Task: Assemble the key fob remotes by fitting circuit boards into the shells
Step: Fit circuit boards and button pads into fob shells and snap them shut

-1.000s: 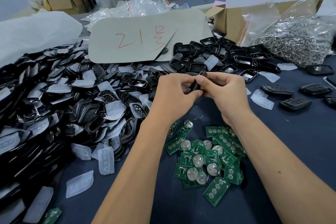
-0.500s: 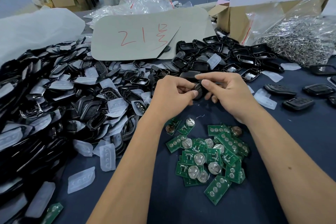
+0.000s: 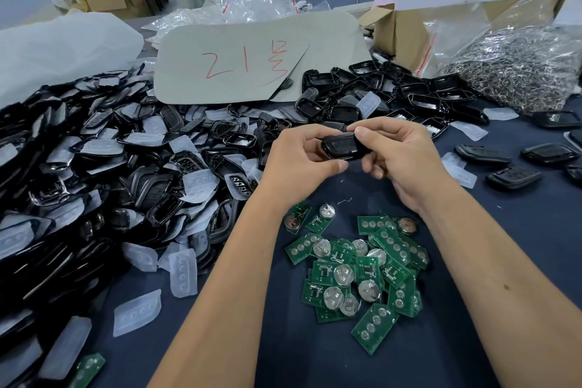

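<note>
Two hands are seen from the head camera, meeting above the dark blue table (image 3: 456, 356) around one black key fob shell (image 3: 341, 145). The left hand (image 3: 299, 164) is curled round the shell's left end, thumb below; the right hand (image 3: 400, 161) pinches its right end, fingers on top and thumb beneath. The shell is held level, clear of the table, just above the heap of green circuit boards (image 3: 359, 274) with their coin cells. Whether a board already sits inside cannot be told — the shell's face is dark and partly hidden by fingers.

By the look of the two-handed pinch, the step in hand is judged to be the closing or checking of one fob. A large pile of empty shell halves and translucent button pads (image 3: 119, 186) lies to the left, more open shell halves (image 3: 409, 94) beyond the hands, and a few closed fobs (image 3: 513, 178) are laid out at the right. The next move would call for even pressure along the seam, then a placing beside those closed fobs — and a fresh board to be picked from the heap.
</note>
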`<state>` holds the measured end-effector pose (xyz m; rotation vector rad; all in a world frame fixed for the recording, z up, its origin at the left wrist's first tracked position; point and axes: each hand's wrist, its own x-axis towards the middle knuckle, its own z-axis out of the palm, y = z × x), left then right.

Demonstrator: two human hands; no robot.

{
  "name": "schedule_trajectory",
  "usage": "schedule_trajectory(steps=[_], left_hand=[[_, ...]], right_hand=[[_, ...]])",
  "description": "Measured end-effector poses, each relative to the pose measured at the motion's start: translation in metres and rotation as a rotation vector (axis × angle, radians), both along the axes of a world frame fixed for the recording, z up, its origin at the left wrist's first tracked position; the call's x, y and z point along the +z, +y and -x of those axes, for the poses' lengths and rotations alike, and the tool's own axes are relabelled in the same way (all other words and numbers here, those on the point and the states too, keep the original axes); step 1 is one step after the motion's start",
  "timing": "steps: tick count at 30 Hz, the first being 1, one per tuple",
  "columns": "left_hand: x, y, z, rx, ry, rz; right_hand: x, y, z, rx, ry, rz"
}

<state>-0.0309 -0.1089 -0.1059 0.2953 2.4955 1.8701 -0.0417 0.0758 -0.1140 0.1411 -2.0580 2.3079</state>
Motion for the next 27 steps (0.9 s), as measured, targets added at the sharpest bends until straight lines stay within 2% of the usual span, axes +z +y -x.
schedule_trajectory(steps=[5,10,14,20,27], left_hand=[[0.0,-0.004,-0.001,0.003,-0.04,-0.071],[0.004,-0.008,-0.003,-0.067,-0.074,-0.24],[0.008,-0.015,-0.004,-0.099,-0.092,-0.283],[0.01,-0.017,-0.004,-0.107,-0.089,-0.336],[0.008,-0.016,-0.002,-0.07,-0.145,-0.415]], right_hand=[[0.0,0.0,-0.001,0.05,0.023,-0.071],[-0.001,0.005,-0.003,0.163,0.047,-0.089],[-0.001,0.006,-0.004,0.204,0.056,-0.064],[-0.001,0.005,-0.004,0.224,0.101,-0.049],[-0.002,0.001,-0.001,0.151,0.18,-0.159]])
